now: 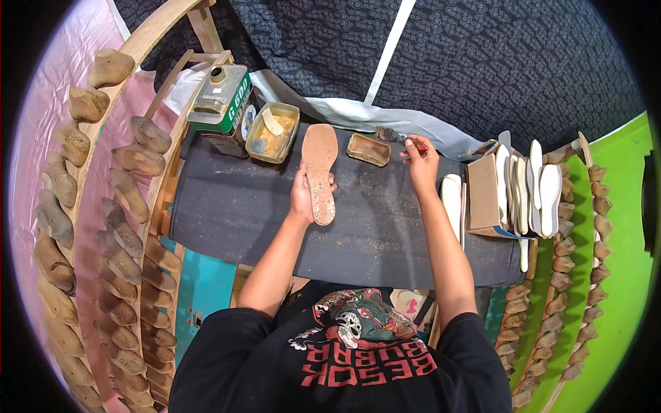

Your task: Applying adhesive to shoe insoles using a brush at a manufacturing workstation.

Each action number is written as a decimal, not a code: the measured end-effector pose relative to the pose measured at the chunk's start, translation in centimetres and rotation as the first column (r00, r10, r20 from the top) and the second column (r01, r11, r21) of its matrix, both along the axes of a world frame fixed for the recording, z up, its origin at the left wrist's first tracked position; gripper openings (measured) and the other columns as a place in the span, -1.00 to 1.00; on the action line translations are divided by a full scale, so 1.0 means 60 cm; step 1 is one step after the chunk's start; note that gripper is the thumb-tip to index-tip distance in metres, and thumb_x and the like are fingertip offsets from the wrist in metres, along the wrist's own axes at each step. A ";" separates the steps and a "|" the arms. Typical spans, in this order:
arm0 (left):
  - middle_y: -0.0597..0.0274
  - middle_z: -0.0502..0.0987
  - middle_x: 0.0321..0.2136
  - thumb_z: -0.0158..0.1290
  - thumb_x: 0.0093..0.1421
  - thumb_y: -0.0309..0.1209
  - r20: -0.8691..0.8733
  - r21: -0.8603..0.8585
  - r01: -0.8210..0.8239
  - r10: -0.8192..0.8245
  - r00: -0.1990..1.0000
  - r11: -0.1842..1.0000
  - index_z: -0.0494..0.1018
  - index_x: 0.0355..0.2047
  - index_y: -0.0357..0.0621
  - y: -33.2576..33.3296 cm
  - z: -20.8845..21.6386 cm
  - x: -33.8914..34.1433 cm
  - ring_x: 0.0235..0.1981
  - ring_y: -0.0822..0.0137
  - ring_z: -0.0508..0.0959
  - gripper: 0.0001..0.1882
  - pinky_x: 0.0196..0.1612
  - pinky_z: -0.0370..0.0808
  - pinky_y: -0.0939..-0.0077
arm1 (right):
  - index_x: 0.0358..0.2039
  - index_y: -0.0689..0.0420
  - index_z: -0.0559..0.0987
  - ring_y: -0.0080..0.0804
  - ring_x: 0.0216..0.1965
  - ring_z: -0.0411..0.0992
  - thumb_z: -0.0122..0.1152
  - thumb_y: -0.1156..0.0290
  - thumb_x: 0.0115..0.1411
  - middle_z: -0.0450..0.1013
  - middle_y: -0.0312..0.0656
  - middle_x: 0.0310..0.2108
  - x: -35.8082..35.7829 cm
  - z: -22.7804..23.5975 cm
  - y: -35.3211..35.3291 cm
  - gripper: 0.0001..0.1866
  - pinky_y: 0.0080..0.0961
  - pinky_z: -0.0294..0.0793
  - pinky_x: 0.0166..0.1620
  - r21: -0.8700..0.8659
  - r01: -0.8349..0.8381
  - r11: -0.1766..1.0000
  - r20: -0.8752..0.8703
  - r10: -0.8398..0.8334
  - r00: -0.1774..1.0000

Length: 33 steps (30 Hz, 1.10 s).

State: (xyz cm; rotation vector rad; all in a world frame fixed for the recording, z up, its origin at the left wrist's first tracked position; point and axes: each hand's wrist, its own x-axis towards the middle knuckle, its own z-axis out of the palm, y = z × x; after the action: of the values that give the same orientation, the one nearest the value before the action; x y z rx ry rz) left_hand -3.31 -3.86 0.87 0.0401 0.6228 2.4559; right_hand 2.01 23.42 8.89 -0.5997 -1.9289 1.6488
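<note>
My left hand is closed round a tan shoe insole, held upright over the middle of the dark table with its wide end away from me. The insole's face looks rough and speckled toward the narrow end. In my right hand is a brush with a dark, clumped head that points left; a bit of its red handle shows at my fingers. Below the brush head stands a small rectangular tin with brownish residue inside. The brush and the insole are apart.
A yellowish tray with a pale scraper-like piece and a green metal can stand at the back left. At the right, a cardboard box holds several white insoles. Racks of wooden shoe lasts line both sides.
</note>
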 end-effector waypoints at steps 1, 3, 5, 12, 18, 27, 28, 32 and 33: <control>0.26 0.57 -0.20 -0.19 0.46 0.08 0.005 -0.007 0.005 -0.005 1.000 1.000 0.42 0.14 0.08 0.002 0.003 0.002 -0.25 0.27 0.58 -0.52 -0.20 0.58 0.26 | -0.06 0.15 0.60 -0.53 -0.38 0.55 0.27 0.36 0.35 0.61 -0.22 -0.27 -0.006 -0.023 0.020 -0.78 -0.57 0.49 -0.34 -0.037 0.000 0.999 0.039 0.001 0.999; 0.26 0.57 -0.20 -0.19 0.46 0.07 0.003 -0.020 0.002 -0.002 1.000 1.000 0.41 0.14 0.07 -0.004 0.004 0.009 -0.25 0.27 0.57 -0.52 -0.20 0.57 0.26 | -0.05 0.18 0.58 -0.51 -0.40 0.56 0.24 0.33 0.37 0.63 -0.16 -0.25 -0.013 -0.041 0.030 -0.77 -0.57 0.50 -0.37 -0.147 -0.013 0.989 0.095 0.027 0.995; 0.26 0.57 -0.20 -0.19 0.46 0.07 0.003 -0.032 -0.001 0.001 1.000 0.999 0.41 0.15 0.06 -0.006 0.002 0.014 -0.26 0.28 0.57 -0.52 -0.19 0.57 0.27 | -0.05 0.20 0.55 -0.48 -0.42 0.57 0.21 0.30 0.39 0.64 -0.11 -0.22 -0.018 -0.060 0.040 -0.74 -0.58 0.51 -0.40 -0.256 -0.018 0.966 0.148 0.058 0.987; 0.23 0.55 -0.22 -0.21 0.46 0.06 0.050 -0.015 0.050 -0.049 0.998 0.999 0.44 0.12 -0.02 -0.014 -0.009 0.018 -0.28 0.27 0.55 -0.50 -0.22 0.54 0.26 | -0.02 0.23 0.51 -0.48 -0.47 0.58 0.11 0.26 0.44 0.66 0.01 -0.18 -0.019 -0.099 0.055 -0.71 -0.59 0.54 -0.42 -0.341 0.036 0.939 0.183 0.029 0.983; 0.23 0.55 -0.18 -0.22 0.48 0.03 0.051 0.017 0.081 -0.082 0.995 0.997 0.44 0.12 -0.02 0.001 -0.002 0.015 -0.28 0.26 0.52 -0.51 -0.24 0.52 0.27 | 0.00 0.19 0.50 -0.49 -0.44 0.57 0.12 0.24 0.44 0.66 -0.02 -0.16 -0.005 -0.113 0.055 -0.70 -0.60 0.54 -0.40 -0.335 -0.050 0.941 0.183 0.117 0.976; 0.24 0.54 -0.11 -0.21 0.48 -0.01 0.026 0.011 0.205 -0.205 0.978 0.979 0.42 0.15 0.03 0.023 0.018 0.032 -0.27 0.25 0.49 -0.55 -0.25 0.49 0.30 | 0.09 0.17 0.41 -0.44 -0.45 0.56 0.15 0.10 0.42 0.61 -0.08 -0.15 0.024 -0.115 0.058 -0.57 -0.52 0.56 -0.43 -0.407 0.032 0.913 0.326 0.112 0.939; 0.24 0.54 -0.10 -0.21 0.49 -0.01 0.028 0.024 0.220 -0.220 0.975 0.975 0.41 0.15 0.03 0.025 0.017 0.034 -0.27 0.25 0.48 -0.56 -0.25 0.49 0.30 | 0.10 0.12 0.39 -0.45 -0.43 0.54 0.13 0.04 0.43 0.55 -0.12 -0.13 0.029 -0.113 0.056 -0.55 -0.51 0.55 -0.41 -0.350 0.081 0.933 0.341 0.046 0.939; 0.20 0.54 -0.10 -0.20 0.48 0.00 0.051 0.055 0.261 -0.264 0.963 0.964 0.40 0.16 0.01 0.041 0.007 0.040 -0.29 0.25 0.48 -0.54 -0.25 0.48 0.30 | 0.11 0.07 0.35 -0.52 -0.37 0.46 0.08 -0.05 0.43 0.42 -0.21 -0.11 0.052 -0.100 0.058 -0.51 -0.50 0.52 -0.38 -0.078 0.304 0.950 0.342 -0.261 0.903; 0.18 0.54 -0.10 -0.18 0.47 0.00 0.036 0.079 0.341 -0.345 0.938 0.937 0.34 0.23 0.09 0.043 -0.002 0.039 -0.27 0.25 0.51 -0.54 -0.22 0.53 0.29 | 0.11 0.07 0.35 -0.52 -0.37 0.46 0.08 -0.05 0.43 0.42 -0.21 -0.11 0.059 -0.094 0.057 -0.51 -0.50 0.52 -0.38 -0.076 0.305 0.949 0.345 -0.262 0.901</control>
State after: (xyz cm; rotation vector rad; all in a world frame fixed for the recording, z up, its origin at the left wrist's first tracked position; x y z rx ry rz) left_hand -0.96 -1.29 0.73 0.1076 0.4611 2.1320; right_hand 5.56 26.87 3.24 -1.2195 -1.8522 1.5655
